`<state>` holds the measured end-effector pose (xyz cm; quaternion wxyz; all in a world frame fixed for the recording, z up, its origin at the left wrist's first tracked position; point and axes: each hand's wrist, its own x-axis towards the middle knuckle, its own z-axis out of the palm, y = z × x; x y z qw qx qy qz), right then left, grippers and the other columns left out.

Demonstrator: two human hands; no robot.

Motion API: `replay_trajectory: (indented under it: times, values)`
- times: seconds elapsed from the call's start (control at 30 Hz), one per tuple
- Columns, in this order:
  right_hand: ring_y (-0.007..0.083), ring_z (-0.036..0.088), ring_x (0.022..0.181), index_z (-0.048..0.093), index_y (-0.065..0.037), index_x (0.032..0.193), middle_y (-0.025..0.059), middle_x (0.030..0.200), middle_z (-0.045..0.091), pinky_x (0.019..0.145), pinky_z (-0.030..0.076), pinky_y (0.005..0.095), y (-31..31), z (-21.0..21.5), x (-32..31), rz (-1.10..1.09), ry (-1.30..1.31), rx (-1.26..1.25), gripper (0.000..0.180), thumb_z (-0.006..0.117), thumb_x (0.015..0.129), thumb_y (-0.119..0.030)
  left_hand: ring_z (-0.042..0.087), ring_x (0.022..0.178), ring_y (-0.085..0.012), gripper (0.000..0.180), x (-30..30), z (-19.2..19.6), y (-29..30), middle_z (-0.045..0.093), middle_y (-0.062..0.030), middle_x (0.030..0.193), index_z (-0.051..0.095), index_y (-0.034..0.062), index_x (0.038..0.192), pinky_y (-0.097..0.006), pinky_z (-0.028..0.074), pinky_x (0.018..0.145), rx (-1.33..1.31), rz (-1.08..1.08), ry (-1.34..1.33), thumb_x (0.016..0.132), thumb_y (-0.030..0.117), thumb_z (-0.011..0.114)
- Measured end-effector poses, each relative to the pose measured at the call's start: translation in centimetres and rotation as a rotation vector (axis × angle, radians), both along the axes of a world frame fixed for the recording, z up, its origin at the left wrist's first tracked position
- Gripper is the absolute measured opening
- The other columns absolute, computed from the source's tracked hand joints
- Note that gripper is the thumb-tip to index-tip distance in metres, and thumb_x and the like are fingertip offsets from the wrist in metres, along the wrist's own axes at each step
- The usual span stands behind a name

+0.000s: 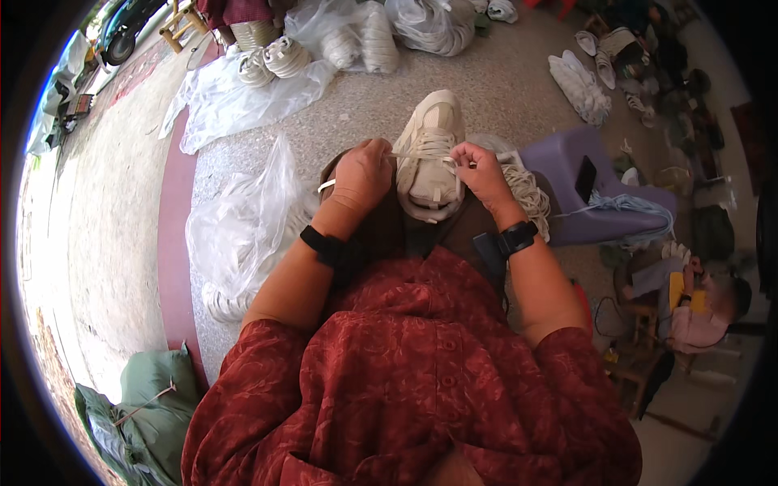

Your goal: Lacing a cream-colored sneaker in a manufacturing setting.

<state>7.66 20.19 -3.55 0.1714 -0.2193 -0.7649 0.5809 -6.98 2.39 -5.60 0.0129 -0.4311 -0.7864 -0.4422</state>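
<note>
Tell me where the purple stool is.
In the head view the purple stool stands on the floor to the person's right, just beyond the right hand and the shoe, with a dark phone on it.

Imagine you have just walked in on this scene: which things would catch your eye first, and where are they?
First, the cream sneaker at the centre, resting on the person's lap, with the left hand and right hand pulling a white lace taut across it. Next, the purple plastic stool just to the right, with a dark phone on it. Then the clear plastic bags on the floor to the left.
</note>
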Motion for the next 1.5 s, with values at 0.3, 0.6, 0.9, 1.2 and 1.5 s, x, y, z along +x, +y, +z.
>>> replay_trajectory:
  times: [0.3,0.6,0.9,1.2,1.5]
  values:
    - [0.0089,0.041,0.054,0.056,-0.005,0.067,-0.0033,0.058,0.047,0.052,0.033,0.0225,2.4,0.9,-0.7,0.237,-0.240,-0.203,0.003,0.058,0.069,-0.006,0.059,0.071,-0.0345,0.012,0.6,0.3,0.0,0.060,-0.0174,0.075,0.059,0.0011,0.081,-0.041,0.047,0.065,-0.039,-0.039,0.004,0.074,0.010,0.058]
    - [0.0048,0.043,0.063,0.056,-0.007,0.071,-0.0056,0.068,0.048,0.060,0.035,0.0195,2.3,1.0,0.3,0.258,-0.046,-0.442,0.007,0.061,0.076,-0.007,0.056,0.058,-0.0217,0.046,-0.7,0.8,1.3,0.056,-0.0120,0.060,0.061,-0.0042,0.076,-0.034,0.044,0.057,-0.257,-0.162,-0.353,0.088,0.039,0.052]
    - [0.0064,0.048,0.062,0.056,-0.005,0.073,-0.0035,0.064,0.051,0.057,0.041,0.0246,2.2,2.0,-1.7,0.175,-0.128,0.172,0.005,0.058,0.074,-0.001,0.055,0.060,-0.0116,0.027,-1.3,0.8,2.6,0.060,-0.0045,0.065,0.064,-0.0015,0.079,-0.027,0.045,0.058,-0.219,-0.326,-0.601,0.082,0.026,0.062]
    - [0.0215,0.050,0.044,0.057,-0.004,0.080,0.0131,0.057,0.053,0.043,0.039,0.0315,2.8,-0.8,-2.5,-0.035,0.090,0.640,0.011,0.052,0.070,0.000,0.055,0.062,-0.0100,0.018,-0.6,1.6,2.3,0.058,-0.0037,0.066,0.059,-0.0014,0.087,-0.024,0.046,0.056,-0.182,-0.329,-0.833,0.079,0.015,0.059]
    - [0.0042,0.039,0.044,0.054,-0.002,0.076,-0.0013,0.060,0.048,0.041,0.030,0.0184,3.3,3.0,-1.6,0.348,-0.231,-0.560,0.005,0.054,0.080,-0.005,0.052,0.055,-0.0097,0.019,-1.0,1.1,2.5,0.056,-0.0025,0.065,0.058,-0.0021,0.090,-0.022,0.043,0.050,-0.071,-0.376,-1.015,0.079,0.013,0.055]
